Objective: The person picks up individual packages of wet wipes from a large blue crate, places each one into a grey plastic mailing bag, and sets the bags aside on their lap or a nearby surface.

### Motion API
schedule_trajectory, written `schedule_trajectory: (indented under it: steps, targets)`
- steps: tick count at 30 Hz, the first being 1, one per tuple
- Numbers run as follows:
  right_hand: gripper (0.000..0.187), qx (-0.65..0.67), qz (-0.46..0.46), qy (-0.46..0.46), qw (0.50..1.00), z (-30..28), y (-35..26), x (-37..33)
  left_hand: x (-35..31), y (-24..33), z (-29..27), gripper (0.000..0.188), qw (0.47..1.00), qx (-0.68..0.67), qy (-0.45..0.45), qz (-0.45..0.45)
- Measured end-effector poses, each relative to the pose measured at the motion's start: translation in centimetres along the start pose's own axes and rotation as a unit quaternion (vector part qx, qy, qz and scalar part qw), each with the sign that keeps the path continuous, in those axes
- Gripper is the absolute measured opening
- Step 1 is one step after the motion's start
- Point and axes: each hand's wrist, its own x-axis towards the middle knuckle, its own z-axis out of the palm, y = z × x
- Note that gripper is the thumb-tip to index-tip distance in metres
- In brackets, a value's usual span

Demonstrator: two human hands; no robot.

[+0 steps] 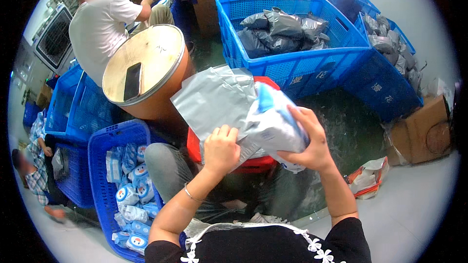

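My left hand [222, 150] is closed on the near edge of a grey plastic mailing bag [209, 100], part of a fanned stack. The stack lies on a red stool or box [251, 167], mostly covered. In my right hand [316, 141] is a soft white-and-blue pack [275, 122], thumb below and fingers over its far side. The pack is tilted over the right part of the bags; whether it is partly inside one I cannot tell. Similar soft packs [139, 185] fill a blue basket [92, 165] beside my left leg.
Ahead stands a large blue crate [302, 61] of filled grey parcels [285, 27]. A drum [170, 44] with a phone [132, 82] on it is front left, near a seated person [100, 24]. Another blue crate [380, 95] and a cardboard box [421, 131] stand right.
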Motion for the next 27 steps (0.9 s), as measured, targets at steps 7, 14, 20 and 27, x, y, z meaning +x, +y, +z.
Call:
schedule_trajectory:
  steps: [7, 14, 20, 27]
  targets:
    - [0.082, -0.177, -0.124, -0.195, 0.957, 2.3, 0.3, 0.1, 0.9, -1.1, -1.4, 0.006, 0.97, -0.194, 0.107, -0.096]
    - [0.073, -0.198, 0.021, -0.193, 0.961, 3.0, -0.7, 1.1, 0.2, -0.8, -3.7, 0.011, 0.982, -0.031, 0.18, 0.043]
    - [0.08, -0.231, 0.084, -0.17, 0.954, 4.5, -2.1, 0.4, -1.1, 0.7, -4.3, 0.013, 0.975, -0.167, 0.14, 0.047]
    - [0.089, -0.269, 0.087, -0.167, 0.945, 4.7, -2.2, 0.1, -3.1, 1.2, -1.6, 0.023, 0.962, -0.129, 0.142, 0.196]
